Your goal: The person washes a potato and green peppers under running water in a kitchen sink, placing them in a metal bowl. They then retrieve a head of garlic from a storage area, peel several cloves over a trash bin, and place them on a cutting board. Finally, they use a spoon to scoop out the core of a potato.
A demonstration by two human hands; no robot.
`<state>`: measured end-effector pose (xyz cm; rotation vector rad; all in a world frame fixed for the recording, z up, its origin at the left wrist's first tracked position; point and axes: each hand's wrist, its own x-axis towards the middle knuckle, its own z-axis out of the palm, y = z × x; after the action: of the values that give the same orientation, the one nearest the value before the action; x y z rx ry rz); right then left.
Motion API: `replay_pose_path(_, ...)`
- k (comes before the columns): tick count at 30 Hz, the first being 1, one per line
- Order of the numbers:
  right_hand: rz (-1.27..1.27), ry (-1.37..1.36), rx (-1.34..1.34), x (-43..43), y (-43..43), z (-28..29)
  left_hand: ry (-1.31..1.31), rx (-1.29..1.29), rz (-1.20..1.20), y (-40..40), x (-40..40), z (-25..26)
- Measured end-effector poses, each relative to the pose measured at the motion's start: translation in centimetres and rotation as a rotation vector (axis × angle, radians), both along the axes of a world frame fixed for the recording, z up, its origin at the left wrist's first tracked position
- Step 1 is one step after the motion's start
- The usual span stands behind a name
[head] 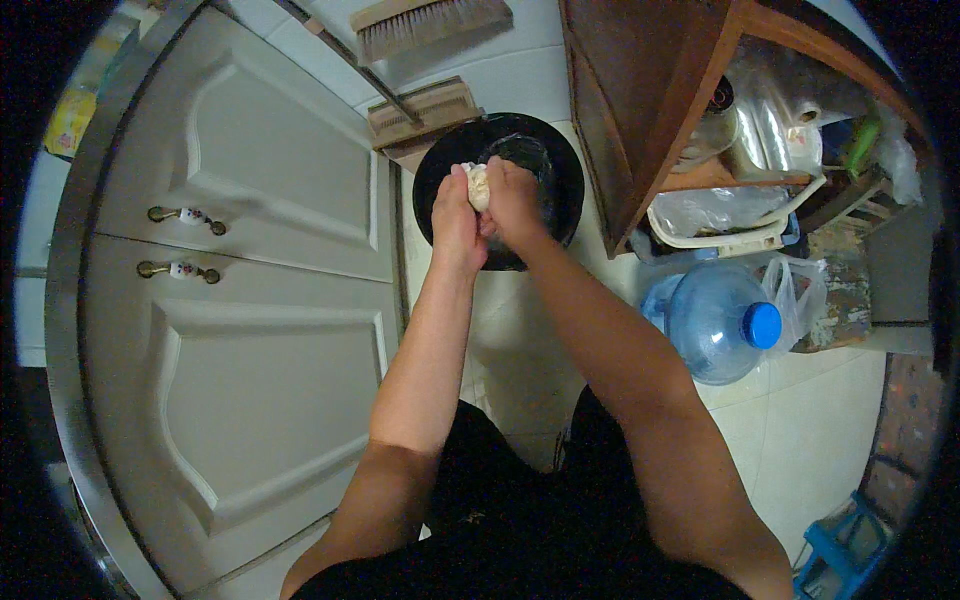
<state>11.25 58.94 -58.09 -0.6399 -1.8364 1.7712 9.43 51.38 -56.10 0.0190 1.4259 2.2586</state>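
Observation:
My left hand [456, 217] and my right hand [515, 201] are close together, both gripping a small pale, whitish lump [478, 187] between them. What the lump is cannot be told; its lower part is hidden by the fingers. Both hands are over a round black bin [566, 176], which stands on the floor and seems lined with dark plastic.
Grey cabinet doors [277, 375] line the left. Behind the bin are a dustpan [427, 112] and a broom head [431, 26]. To the right stand a wooden shelf unit [652, 97] and a large blue water bottle [712, 322]; a blue plastic stool [844, 551] is at lower right.

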Motion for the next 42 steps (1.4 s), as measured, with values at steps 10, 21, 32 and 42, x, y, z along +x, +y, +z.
replay_pose_path(10, -0.106, 0.082, 0.027, 0.7, 1.8, -0.6, -0.188, 0.249, -0.020, -1.0, -0.7, 0.7)
replay_pose_path(21, 0.199, 0.002, 0.260, 2.6, 2.4, 2.4, -0.088, -0.321, -0.146, -0.7, 0.1, 1.9)
replay_pose_path(32, 0.038, 0.061, 0.397, 0.5, 1.9, 0.7, 0.122, -0.233, -0.108, 0.1, 2.2, 1.6)
replay_pose_path(42, 0.199, 0.069, -0.162, -0.9, 2.8, -1.7, 0.079, -0.124, -0.121, -1.1, 0.5, 1.1)
